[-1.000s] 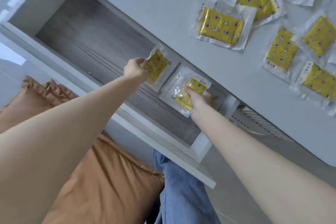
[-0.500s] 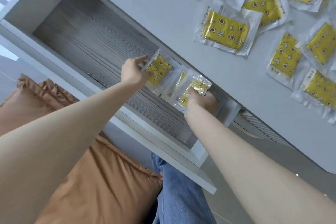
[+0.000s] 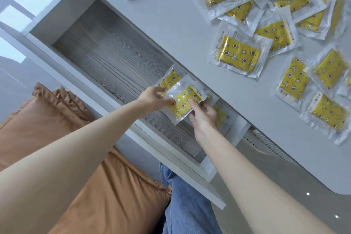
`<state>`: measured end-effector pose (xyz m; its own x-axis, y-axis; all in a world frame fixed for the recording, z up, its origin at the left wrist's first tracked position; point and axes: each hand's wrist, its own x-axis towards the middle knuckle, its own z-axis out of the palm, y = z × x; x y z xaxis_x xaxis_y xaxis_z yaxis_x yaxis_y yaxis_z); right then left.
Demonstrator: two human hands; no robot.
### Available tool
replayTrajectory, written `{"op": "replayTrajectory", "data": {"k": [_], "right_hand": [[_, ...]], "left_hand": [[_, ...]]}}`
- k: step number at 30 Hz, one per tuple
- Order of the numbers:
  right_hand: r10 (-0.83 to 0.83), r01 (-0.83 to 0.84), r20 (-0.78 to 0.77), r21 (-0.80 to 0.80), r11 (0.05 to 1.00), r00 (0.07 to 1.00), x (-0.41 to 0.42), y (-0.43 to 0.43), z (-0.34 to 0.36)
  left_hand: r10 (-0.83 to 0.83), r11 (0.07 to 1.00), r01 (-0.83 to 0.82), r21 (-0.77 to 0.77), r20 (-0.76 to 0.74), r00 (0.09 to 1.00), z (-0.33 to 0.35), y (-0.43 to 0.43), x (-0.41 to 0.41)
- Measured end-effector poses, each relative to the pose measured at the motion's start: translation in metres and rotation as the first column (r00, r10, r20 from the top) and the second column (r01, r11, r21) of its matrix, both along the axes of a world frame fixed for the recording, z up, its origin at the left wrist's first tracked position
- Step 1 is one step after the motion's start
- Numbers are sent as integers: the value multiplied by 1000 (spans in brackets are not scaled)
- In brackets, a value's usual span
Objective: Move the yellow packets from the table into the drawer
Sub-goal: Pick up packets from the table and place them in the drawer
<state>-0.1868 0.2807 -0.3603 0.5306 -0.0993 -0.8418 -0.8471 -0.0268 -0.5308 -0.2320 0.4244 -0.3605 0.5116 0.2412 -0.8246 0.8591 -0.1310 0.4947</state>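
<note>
The open drawer [image 3: 114,59] has a grey wood-grain bottom and sits below the white table [image 3: 171,30]. Over its right end my left hand [image 3: 152,99] and my right hand [image 3: 205,118] both hold one yellow packet [image 3: 185,100] in clear wrap. The left pinches its left edge and the right pinches its lower right side. A second packet [image 3: 170,80] lies in the drawer just behind it. A third packet [image 3: 220,114] shows partly under my right hand. Several more yellow packets [image 3: 238,56] lie spread over the table's right part.
The drawer's white front panel [image 3: 171,167] juts toward me above my knee in blue jeans [image 3: 186,205]. An orange cushion [image 3: 95,186] lies at lower left. The left two thirds of the drawer bottom is bare. A window is at the top left.
My left hand has let its earlier packet lie in the drawer and moved right. My right hand has lifted its packet, and both hands now meet on it.
</note>
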Motion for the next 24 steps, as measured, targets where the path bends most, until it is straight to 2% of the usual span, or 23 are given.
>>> {"op": "replayTrajectory", "data": {"k": [4,7,10,16,24], "right_hand": [[110,-111,16,74,991,994,10,23,-2],[225,-226,80,8,974,971,16,44,-10],[274,-271,88,-38,962,958,24,63,-19],[440,-420,85,-184,889,894,34,73,-38],[518,-487,112,-221,845,848,29,69,-34]], "left_hand": [[59,995,-60,77,16,998,-6,27,7],[170,978,-174,118,43,985,-15,50,11],[217,961,-225,161,68,974,-26,67,16],[242,937,-256,236,86,966,-46,81,22],[223,846,-227,483,67,972,-39,75,20]]}}
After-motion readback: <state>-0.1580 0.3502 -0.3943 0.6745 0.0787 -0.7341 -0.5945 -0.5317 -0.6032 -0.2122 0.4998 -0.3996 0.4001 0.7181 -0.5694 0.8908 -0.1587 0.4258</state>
